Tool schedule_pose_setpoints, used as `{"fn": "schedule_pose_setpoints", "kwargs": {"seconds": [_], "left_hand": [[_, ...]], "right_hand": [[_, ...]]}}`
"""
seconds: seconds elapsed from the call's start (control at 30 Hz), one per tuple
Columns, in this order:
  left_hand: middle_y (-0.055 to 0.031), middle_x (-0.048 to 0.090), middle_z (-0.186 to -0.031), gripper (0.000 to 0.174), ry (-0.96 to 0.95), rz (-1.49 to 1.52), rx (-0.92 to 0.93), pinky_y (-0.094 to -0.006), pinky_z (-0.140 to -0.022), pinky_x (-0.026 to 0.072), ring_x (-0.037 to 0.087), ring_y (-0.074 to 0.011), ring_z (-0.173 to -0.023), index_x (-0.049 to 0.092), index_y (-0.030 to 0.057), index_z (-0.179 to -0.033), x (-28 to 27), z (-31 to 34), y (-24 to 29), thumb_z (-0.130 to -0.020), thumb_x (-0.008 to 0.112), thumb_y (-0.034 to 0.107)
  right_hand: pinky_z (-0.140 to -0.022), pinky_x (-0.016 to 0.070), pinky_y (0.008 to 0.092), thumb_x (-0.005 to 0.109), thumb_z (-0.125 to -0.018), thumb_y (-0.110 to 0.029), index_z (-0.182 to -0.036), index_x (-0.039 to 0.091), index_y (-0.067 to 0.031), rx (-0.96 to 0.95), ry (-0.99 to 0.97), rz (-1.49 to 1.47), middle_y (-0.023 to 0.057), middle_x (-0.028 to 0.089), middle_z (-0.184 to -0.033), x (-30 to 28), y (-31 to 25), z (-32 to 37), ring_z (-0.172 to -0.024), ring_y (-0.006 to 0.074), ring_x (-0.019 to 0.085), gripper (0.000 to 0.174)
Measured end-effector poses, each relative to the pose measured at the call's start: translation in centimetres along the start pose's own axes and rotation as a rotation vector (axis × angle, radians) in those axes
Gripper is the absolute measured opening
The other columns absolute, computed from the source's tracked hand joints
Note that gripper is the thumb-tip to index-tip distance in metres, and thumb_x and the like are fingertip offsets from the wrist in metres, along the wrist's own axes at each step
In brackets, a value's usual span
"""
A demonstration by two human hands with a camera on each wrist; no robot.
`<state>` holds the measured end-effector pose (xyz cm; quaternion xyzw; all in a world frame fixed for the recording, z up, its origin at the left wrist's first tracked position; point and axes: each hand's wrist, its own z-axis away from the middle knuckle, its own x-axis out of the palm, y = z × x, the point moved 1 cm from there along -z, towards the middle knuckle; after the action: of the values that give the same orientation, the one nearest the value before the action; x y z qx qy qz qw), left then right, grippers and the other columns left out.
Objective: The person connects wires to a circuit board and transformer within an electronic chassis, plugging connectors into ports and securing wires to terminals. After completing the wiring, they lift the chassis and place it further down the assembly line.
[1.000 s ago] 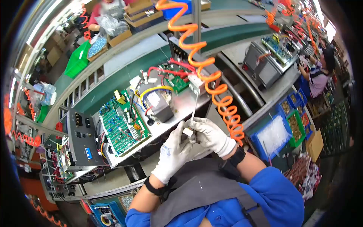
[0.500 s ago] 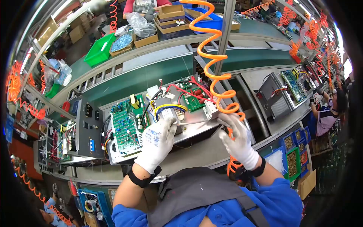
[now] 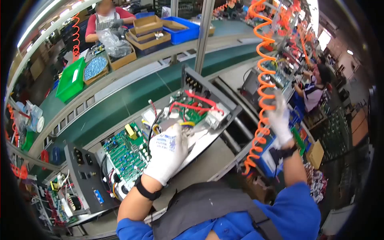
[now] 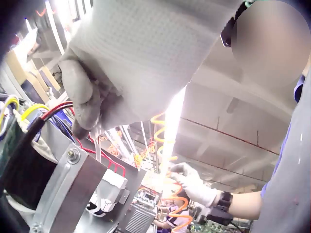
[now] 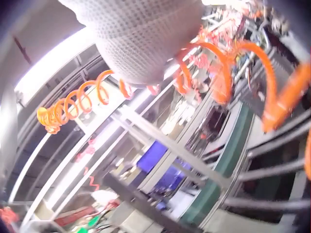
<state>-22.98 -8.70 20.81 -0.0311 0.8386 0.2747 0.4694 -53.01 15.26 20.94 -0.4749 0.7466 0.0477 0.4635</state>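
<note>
My gloved left hand [image 3: 169,154] is over the transformer with its yellow and blue wires in the open metal chassis [image 3: 200,150]. In the left wrist view its curled fingers [image 4: 80,92] pinch a thin white wire [image 4: 98,150], which leads down toward a white block [image 4: 111,187]. Most of the transformer is hidden under the hand. My gloved right hand [image 3: 279,122] is raised off to the right beside the orange coiled hose [image 3: 262,100], fingers reaching up and blurred. In the right wrist view the coil passes behind that hand [image 5: 146,41].
A green circuit board [image 3: 126,154] lies left of the transformer, next to a dark panel [image 3: 86,176]. Rollers and another unit are to the right. Across the conveyor [image 3: 156,86] stand a green bin [image 3: 71,80], cardboard boxes and a blue tray, with a person behind them.
Both hands were together over a small white part, then apart at the chassis. Now the left stays over the transformer, while the right has moved up and right to the orange hose. The view has turned.
</note>
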Motion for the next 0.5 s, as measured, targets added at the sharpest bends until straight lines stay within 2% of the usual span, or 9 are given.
{"fn": "schedule_pose_setpoints", "kwargs": {"seconds": [0.03,0.1,0.13,0.17,0.23,0.33,0.4,0.47,0.5], "left_hand": [[-0.0165,0.065,-0.076,0.014,0.01,-0.014,0.005,-0.0431,-0.062,0.0502,0.065,-0.0337,-0.069,0.058,0.0027,-0.095,0.1,-0.3,-0.4,-0.089,0.055,0.015],[-0.0148,0.064,-0.074,0.016,0.004,-0.035,0.012,-0.0426,-0.059,0.0494,0.064,-0.0319,-0.066,0.057,0.0021,-0.097,0.7,-0.5,-0.6,-0.089,0.056,0.015],[-0.0148,0.064,-0.074,0.016,-0.003,-0.046,0.009,-0.0426,-0.059,0.0494,0.064,-0.0319,-0.066,0.057,0.0021,-0.097,0.7,-0.9,-0.4,-0.089,0.056,0.015],[-0.0146,0.064,-0.073,0.015,-0.02,-0.039,-0.008,-0.0425,-0.058,0.0493,0.064,-0.0317,-0.065,0.057,0.0022,-0.097,0.4,-1.2,-0.1,-0.089,0.056,0.015],[-0.017,0.066,-0.075,0.014,-0.053,-0.034,-0.118,-0.0434,-0.063,0.0507,0.066,-0.0348,-0.071,0.061,0.0035,-0.089,-0.3,-1.7,0.5,-0.089,0.058,0.017],[-0.0173,0.064,-0.074,0.014,-0.057,0.023,-0.179,-0.0417,-0.063,0.0502,0.066,-0.0345,-0.07,0.061,0.0034,-0.089,-0.6,-1.3,0.8,-0.088,0.06,0.017],[-0.0175,0.064,-0.074,0.013,-0.05,0.032,-0.263,-0.04,-0.063,0.0497,0.065,-0.0343,-0.071,0.06,0.0037,-0.089,-0.6,-1.5,1.1,-0.087,0.061,0.017],[-0.0172,0.064,-0.075,0.012,-0.116,0.044,-0.303,-0.0394,-0.064,0.0499,0.065,-0.0341,-0.073,0.06,0.0042,-0.089,-0.2,-1.5,1.5,-0.087,0.061,0.016],[-0.0169,0.063,-0.075,0.012,-0.068,0.051,-0.261,-0.0398,-0.064,0.0497,0.065,-0.0341,-0.072,0.06,0.004,-0.089,0.3,-1.8,1.5,-0.087,0.06,0.016]], "right_hand": [[-0.094,0.05,0.0303,0.061,-0.072,0.007,-0.136,0.046,0.0004,-0.009,-0.083,-0.382,0.0157,0.054,-0.13,0.5,-3.7,0.4,-0.116,0.0238,0.059,0.066],[-0.102,0.0444,0.0383,0.065,-0.069,0.005,-0.137,0.046,-0.0012,-0.053,-0.398,-0.577,0.02,0.05,-0.135,-0.6,-11.9,1.2,-0.124,0.0299,0.052,0.07],[-0.103,0.0424,0.0426,0.067,-0.07,-0.003,-0.137,0.047,-0.0039,-0.41,-0.261,-0.275,0.0225,0.047,-0.138,-0.3,-13.4,1.0,-0.123,0.0341,0.051,0.071],[-0.1,0.0433,0.0435,0.067,-0.07,-0.005,-0.137,0.048,-0.0049,-0.47,-0.162,-0.155,0.0232,0.047,-0.137,-0.2,-14.5,0.2,-0.12,0.0359,0.052,0.069],[-0.094,0.0448,0.044,0.062,-0.073,-0.008,-0.135,0.05,-0.006,-0.507,-0.092,-0.008,0.0234,0.051,-0.133,0.5,-13.9,-2.7,-0.114,0.0385,0.053,0.063],[-0.076,0.0507,0.0414,0.058,-0.081,-0.004,-0.102,0.065,-0.0022,-0.369,-0.264,-0.304,0.0165,0.068,-0.094,3.1,-7.0,-5.5,-0.084,0.0339,0.065,0.023],[-0.068,0.0515,0.0399,0.057,-0.082,-0.001,-0.091,0.066,-0.0007,-0.517,-0.228,-0.339,0.0151,0.068,-0.083,1.8,-6.2,-5.4,-0.076,0.0324,0.066,0.013],[-0.069,0.0538,0.0384,0.063,-0.076,-0.005,-0.098,0.065,0.0008,-0.536,-0.38,-0.556,0.0155,0.068,-0.088,0.5,-7.1,-4.8,-0.081,0.0318,0.067,0.023],[-0.072,0.055,0.0377,0.069,-0.072,-0.011,-0.106,0.065,0.0001,-0.602,-0.488,-0.641,0.019,0.067,-0.102,0.3,-8.5,-4.6,-0.085,0.033,0.068,0.035]]}}
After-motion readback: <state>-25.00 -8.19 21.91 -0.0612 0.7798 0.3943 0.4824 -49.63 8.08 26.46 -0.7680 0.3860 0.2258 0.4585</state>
